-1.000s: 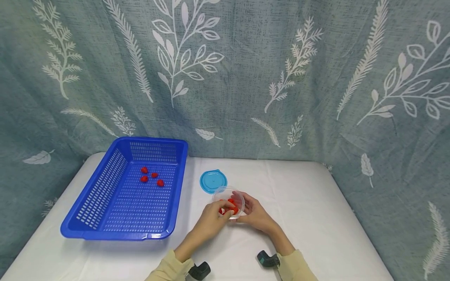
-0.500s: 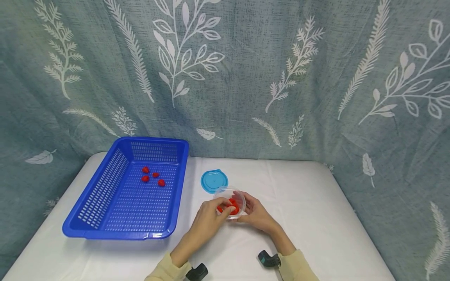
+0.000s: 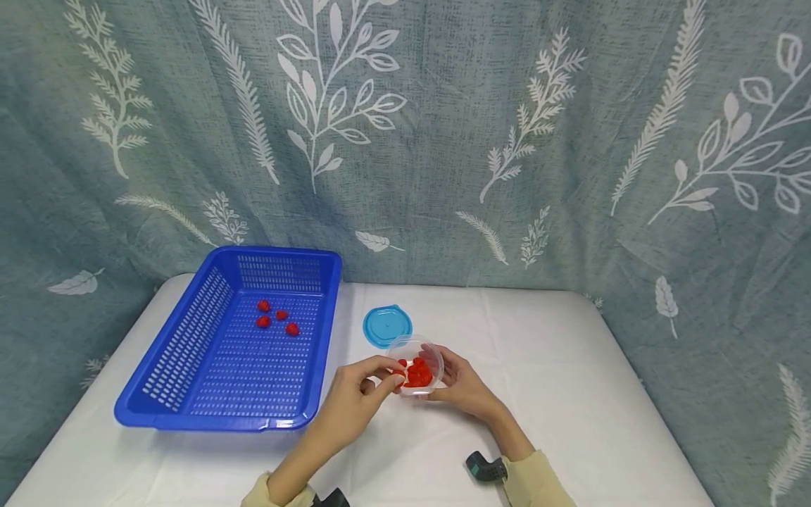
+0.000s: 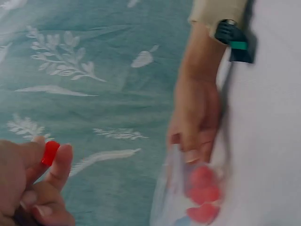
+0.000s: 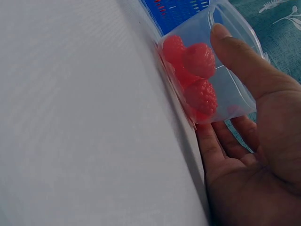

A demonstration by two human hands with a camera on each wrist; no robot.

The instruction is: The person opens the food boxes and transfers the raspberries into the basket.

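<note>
My left hand (image 3: 351,398) pinches a red raspberry (image 4: 51,153) between thumb and fingertips, just at the near left rim of a clear plastic tub (image 3: 405,342). Several more raspberries (image 5: 201,96) lie at the bottom of this tub and show through its wall in the right wrist view. Thumb on one side and fingers on the other, my right hand (image 3: 467,387) holds the tub from its right, low over the white cloth. In the left wrist view the tub and right hand are blurred.
A blue lid (image 3: 387,326) lies flat behind the tub. On the left stands a large blue perforated basket (image 3: 243,387) with several raspberries (image 3: 263,322) on its floor. A green leaf-patterned curtain (image 3: 431,141) hangs behind the white-covered table (image 3: 557,366).
My left hand has come up out of the tub and moved left toward me, with a raspberry between its fingers. The right hand and tub have stayed in place.
</note>
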